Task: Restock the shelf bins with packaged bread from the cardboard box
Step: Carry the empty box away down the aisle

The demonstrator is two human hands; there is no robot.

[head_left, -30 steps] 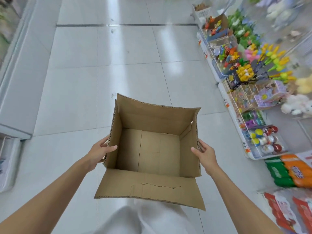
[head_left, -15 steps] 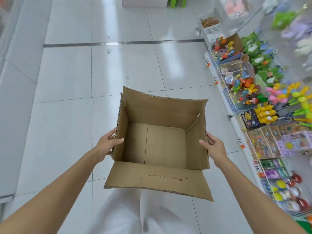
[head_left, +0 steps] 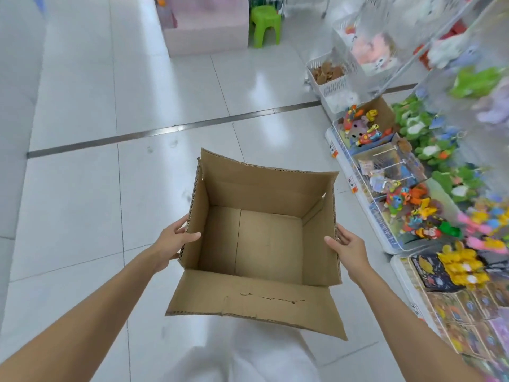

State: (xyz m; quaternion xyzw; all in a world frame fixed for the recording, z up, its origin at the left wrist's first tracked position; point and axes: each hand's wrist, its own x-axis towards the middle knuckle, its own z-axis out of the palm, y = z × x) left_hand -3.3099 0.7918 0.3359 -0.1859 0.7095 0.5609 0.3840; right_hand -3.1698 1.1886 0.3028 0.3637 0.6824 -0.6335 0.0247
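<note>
I hold the cardboard box [head_left: 264, 238] in front of me above the white tiled floor [head_left: 82, 188], its flaps open and its brown bottom bare. My left hand [head_left: 172, 244] grips the left wall, thumb hooked over the rim; my right hand [head_left: 348, 250] clasps the right wall the same way. The near flap hangs toward my white trousers [head_left: 248, 357].

To my right runs a low shelf [head_left: 355, 186] crowded with small bright toys [head_left: 407, 202] in clear trays, with orange price tags along its edge. Farther along stands a white basket [head_left: 334, 85] of brown items I cannot identify. Ahead sit a green stool [head_left: 265, 26] and a pale pink cabinet [head_left: 203, 23].

The upper shelves at the right are blurred, their plush shapes hard to make out, and the lower right trays are cut off by the frame.
</note>
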